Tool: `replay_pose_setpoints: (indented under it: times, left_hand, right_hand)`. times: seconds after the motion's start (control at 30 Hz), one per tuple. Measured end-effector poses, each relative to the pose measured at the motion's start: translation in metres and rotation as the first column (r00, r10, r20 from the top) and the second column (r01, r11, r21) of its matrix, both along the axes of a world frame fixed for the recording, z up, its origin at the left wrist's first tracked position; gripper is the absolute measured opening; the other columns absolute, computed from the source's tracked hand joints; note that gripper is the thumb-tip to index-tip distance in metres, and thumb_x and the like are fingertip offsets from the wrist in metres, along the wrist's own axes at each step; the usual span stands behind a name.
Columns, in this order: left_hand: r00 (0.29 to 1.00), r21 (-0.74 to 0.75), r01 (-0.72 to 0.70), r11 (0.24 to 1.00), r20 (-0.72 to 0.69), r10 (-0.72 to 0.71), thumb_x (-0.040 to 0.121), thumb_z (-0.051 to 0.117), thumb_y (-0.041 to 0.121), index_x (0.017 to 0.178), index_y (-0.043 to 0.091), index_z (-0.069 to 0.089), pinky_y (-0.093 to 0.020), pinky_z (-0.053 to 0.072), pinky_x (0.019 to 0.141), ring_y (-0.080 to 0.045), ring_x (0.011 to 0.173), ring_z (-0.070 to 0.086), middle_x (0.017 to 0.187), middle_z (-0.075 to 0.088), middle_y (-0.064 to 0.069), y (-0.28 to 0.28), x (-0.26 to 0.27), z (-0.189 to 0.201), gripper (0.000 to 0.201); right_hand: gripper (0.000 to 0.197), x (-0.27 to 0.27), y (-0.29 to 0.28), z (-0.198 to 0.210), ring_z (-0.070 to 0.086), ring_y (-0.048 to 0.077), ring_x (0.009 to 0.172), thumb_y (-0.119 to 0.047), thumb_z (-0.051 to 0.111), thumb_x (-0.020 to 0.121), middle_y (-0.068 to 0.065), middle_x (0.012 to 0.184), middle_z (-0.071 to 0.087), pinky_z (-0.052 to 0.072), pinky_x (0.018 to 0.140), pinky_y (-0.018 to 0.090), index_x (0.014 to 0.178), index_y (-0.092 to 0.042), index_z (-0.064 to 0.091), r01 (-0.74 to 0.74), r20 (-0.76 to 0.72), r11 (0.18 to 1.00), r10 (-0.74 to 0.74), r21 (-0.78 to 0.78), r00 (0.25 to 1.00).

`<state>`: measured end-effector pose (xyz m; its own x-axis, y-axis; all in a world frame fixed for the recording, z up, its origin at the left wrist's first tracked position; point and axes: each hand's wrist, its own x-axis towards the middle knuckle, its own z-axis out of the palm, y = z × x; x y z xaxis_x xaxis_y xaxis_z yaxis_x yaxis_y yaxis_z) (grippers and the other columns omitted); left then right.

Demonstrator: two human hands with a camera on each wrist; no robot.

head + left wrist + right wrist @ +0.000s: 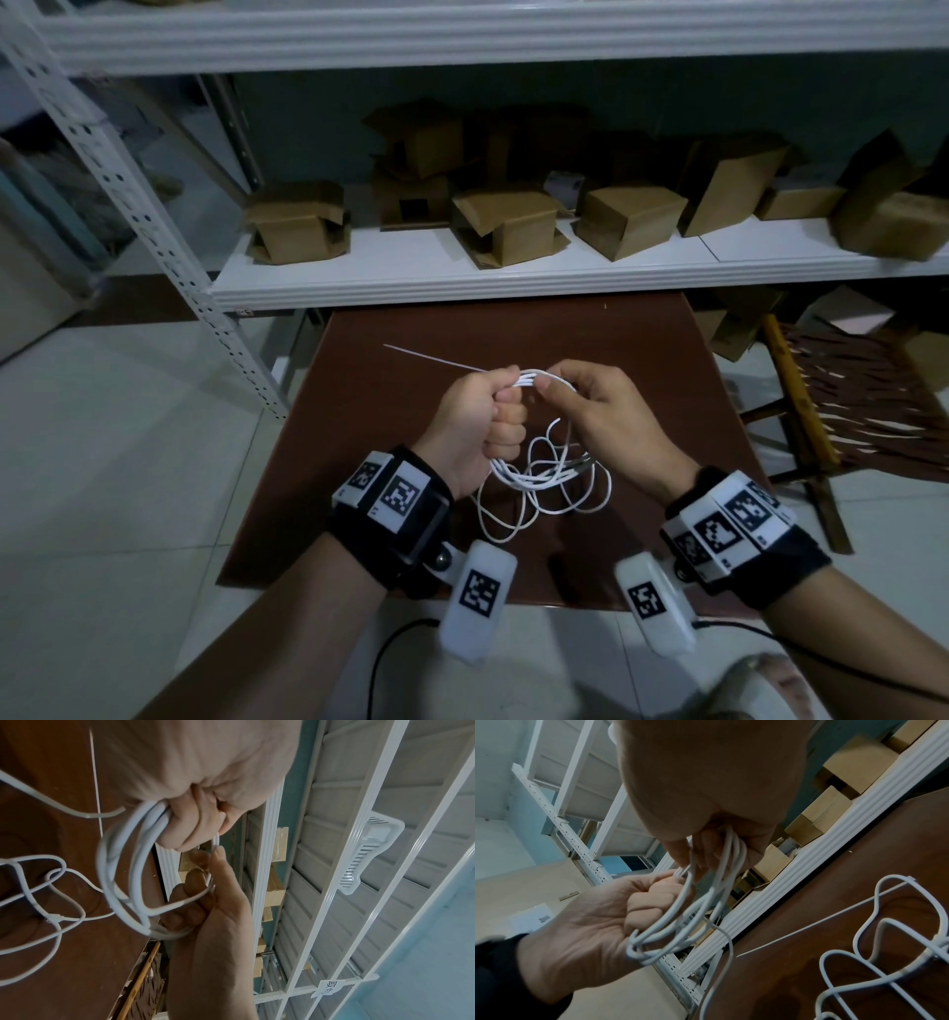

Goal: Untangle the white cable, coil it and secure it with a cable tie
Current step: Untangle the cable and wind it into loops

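The white cable [544, 475] is partly gathered into a small coil [123, 874] held above the brown table [642, 349]. My left hand [506, 411] grips one side of the coil in a fist [644, 908]. At the top of the coil my right hand [552, 388] pinches the bundled strands [731, 850] between thumb and fingers. The rest of the cable lies below in loose, crossed loops [885, 939] on the table. A thin white cable tie [431, 358] lies flat on the table just beyond my left hand, also visible as a straight cable tie [95, 772].
A white metal shelf [513, 280] with several cardboard boxes [508, 226] stands right behind the table. Its perforated upright [154, 226] slants down at the left. A woven wooden chair [852, 406] stands to the right. Tiled floor surrounds the table.
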<state>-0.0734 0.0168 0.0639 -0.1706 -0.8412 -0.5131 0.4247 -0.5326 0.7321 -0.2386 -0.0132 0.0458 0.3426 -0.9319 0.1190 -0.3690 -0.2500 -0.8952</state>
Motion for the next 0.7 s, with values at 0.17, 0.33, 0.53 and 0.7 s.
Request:
replay_pose_setpoints:
  times: [0.17,0.33,0.53,0.7]
  left_hand:
    - [0.992,0.021,-0.091,0.996,-0.081,0.093,0.111,0.037,0.029,0.065,0.023,0.031,-0.018,0.010,0.030,-0.002,0.029,0.018,0.042,0.024,0.011,-0.001,0.002,0.001,0.047]
    - [0.955,0.015,-0.198,0.980,-0.222,0.197,0.111,0.037,0.028,0.062,0.022,0.031,-0.019,0.012,0.030,-0.004,0.029,0.019,0.044,0.024,0.010,-0.001,0.004,0.004,0.049]
    - [0.907,0.026,-0.252,0.967,-0.343,0.246,0.110,0.037,0.030,0.051,0.022,0.038,-0.019,0.014,0.028,-0.004,0.028,0.020,0.044,0.025,0.010,-0.004,0.012,0.003,0.059]
    - [0.888,0.030,-0.284,0.958,-0.368,0.275,0.110,0.038,0.030,0.055,0.022,0.035,-0.019,0.014,0.027,-0.005,0.028,0.021,0.044,0.025,0.009,-0.006,0.015,0.002,0.056]
  right_hand:
    - [0.031,0.000,0.003,0.003,0.046,0.007,0.045,-0.026,0.055,0.108,-0.008,0.050,0.047,0.041,0.048,0.037,0.084,-0.008,0.062,0.073,0.045,0.997,-0.072,-0.006,0.996]
    - [0.029,0.001,0.003,0.008,0.059,0.022,0.057,-0.016,0.052,0.107,0.007,0.064,0.055,0.049,0.052,0.034,0.081,-0.006,0.057,0.149,0.221,0.984,-0.168,0.102,0.961]
    - [0.023,0.007,0.000,0.010,0.066,0.017,0.065,-0.006,0.047,0.107,0.004,0.081,0.070,0.060,0.066,0.029,0.093,-0.005,0.064,0.050,0.449,0.943,-0.203,0.330,0.870]
    - [0.025,0.010,0.007,0.019,0.070,0.022,0.068,-0.016,0.045,0.110,0.021,0.090,0.075,0.064,0.074,0.036,0.106,-0.004,0.066,-0.093,0.605,0.866,-0.263,0.491,0.751]
